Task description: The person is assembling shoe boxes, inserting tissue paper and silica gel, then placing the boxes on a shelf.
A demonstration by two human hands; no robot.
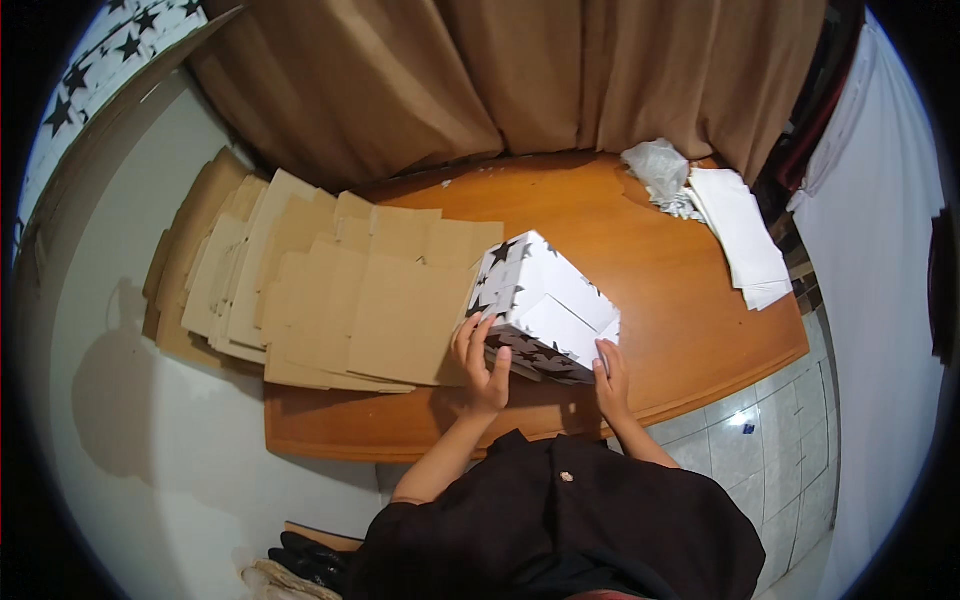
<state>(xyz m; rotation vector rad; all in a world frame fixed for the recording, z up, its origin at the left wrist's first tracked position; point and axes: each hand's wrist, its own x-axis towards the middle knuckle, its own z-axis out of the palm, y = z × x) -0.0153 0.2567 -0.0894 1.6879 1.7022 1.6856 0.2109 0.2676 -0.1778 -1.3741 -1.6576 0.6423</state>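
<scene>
Behind the wooden table (580, 205) you have a brown curtain (640, 80); on the table's far right corner, a crumpled clear plastic bag (655, 168); along its right end, white sheets (740, 240); beyond that end, a hanging white cloth (880, 250); below its near right edge, pale floor tiles (735, 450)

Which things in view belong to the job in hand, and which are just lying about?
In the job:
- Box, between the left hand and right hand
- Cardboard, probably, stacked flat to the box's left
- Table, under the box

Apparently lying about:
- Plastic bag
- White sheets
</scene>
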